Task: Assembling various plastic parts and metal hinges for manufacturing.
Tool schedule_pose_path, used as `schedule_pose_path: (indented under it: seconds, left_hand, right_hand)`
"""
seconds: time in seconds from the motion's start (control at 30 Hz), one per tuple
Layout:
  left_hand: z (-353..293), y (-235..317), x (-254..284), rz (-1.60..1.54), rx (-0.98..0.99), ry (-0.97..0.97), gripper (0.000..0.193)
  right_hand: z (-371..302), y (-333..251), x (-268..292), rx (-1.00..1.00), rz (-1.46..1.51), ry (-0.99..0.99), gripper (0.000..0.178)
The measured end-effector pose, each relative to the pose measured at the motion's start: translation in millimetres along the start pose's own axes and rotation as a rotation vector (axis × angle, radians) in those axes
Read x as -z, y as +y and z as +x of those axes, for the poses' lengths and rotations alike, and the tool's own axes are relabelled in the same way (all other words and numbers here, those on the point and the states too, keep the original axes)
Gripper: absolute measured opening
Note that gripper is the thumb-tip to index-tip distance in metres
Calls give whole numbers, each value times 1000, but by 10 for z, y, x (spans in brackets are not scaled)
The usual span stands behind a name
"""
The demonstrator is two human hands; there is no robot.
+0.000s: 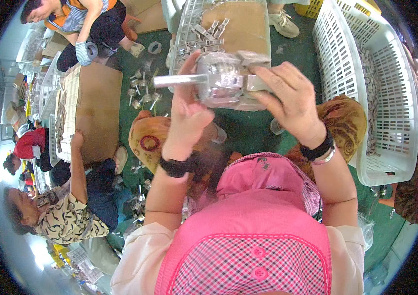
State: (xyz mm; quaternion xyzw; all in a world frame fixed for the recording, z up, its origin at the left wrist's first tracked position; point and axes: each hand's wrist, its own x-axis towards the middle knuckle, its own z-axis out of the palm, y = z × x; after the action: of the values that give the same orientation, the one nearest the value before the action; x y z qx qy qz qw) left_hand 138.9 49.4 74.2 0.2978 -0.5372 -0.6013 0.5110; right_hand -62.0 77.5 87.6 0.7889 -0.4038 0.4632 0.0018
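A caster wheel with a clear plastic body and a metal stem pointing left is held up over my lap. My left hand grips it from below and behind, its palm beside the stem. At the caster's right side, the thumb and fingers of my right hand pinch a small pale metal clip, which touches the caster. The hands and caster are slightly smeared by motion. Beyond them, several metal clips lie loose on a cardboard-lined work surface.
White plastic crates with small metal parts stand at the right. Several casters lie on the green floor to the left. A cardboard box stands farther left, with a seated person touching it. Another person crouches at the far left.
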Motion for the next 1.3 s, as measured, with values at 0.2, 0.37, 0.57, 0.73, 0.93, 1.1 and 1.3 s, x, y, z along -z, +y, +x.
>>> schedule_pose_path:
  seconds: [0.2,0.37,0.57,0.73,0.93,1.1,1.3]
  left_hand:
    - [-17,360,195,-459,337,-301,105]
    - [75,260,303,21,530,-522,93]
    - [27,-33,138,61,400,-440,78]
    - [22,-126,-109,-71,121,-73,94]
    - [58,-73,49,266,-115,-18,91]
    - [29,37,99,606,-118,-79,92]
    - [37,43,91,665,-128,-180,88]
  right_hand:
    - [112,200,345,237,-92,-113,42]
    - [209,253,492,376,-178,-155,41]
    - [284,192,432,355,-217,-185,36]
    - [340,246,346,312,-212,-196,34]
    - [327,126,297,179,-88,-250,35]
    - [340,27,275,234,-50,-245,42]
    - [343,-19,306,379,-72,-370,42]
